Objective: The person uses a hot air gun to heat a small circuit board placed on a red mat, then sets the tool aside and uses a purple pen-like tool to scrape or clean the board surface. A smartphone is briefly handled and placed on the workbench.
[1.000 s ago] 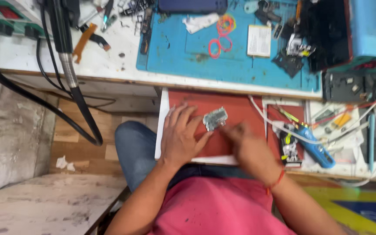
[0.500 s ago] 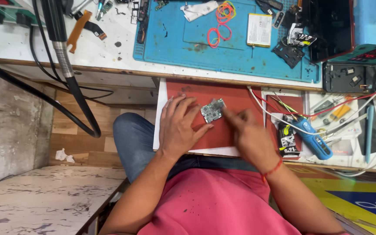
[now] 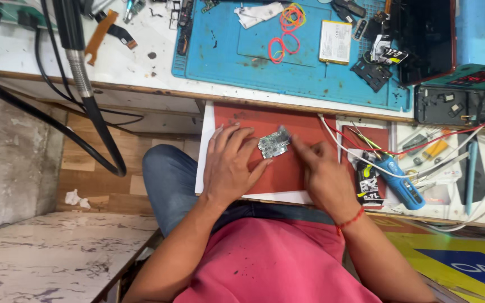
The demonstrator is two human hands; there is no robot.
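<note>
A small silvery circuit board (image 3: 273,142) lies on a red mat (image 3: 265,120) that covers a white pull-out tray in front of me. My left hand (image 3: 230,165) rests flat on the mat, its fingertips touching the board's left edge. My right hand (image 3: 320,171) sits to the board's right with the index finger stretched out, its tip touching the board's right edge. Neither hand grips anything.
Above the tray lies a blue work mat (image 3: 237,50) with red, orange and yellow rubber bands (image 3: 285,25), a flat white battery (image 3: 335,41) and dark phone parts. A blue-handled tool (image 3: 401,182) and wires lie right. Thick black hoses (image 3: 82,95) hang left.
The view has shifted slightly. Both hands stay at the circuit board; the right index finger now reaches its right edge.
</note>
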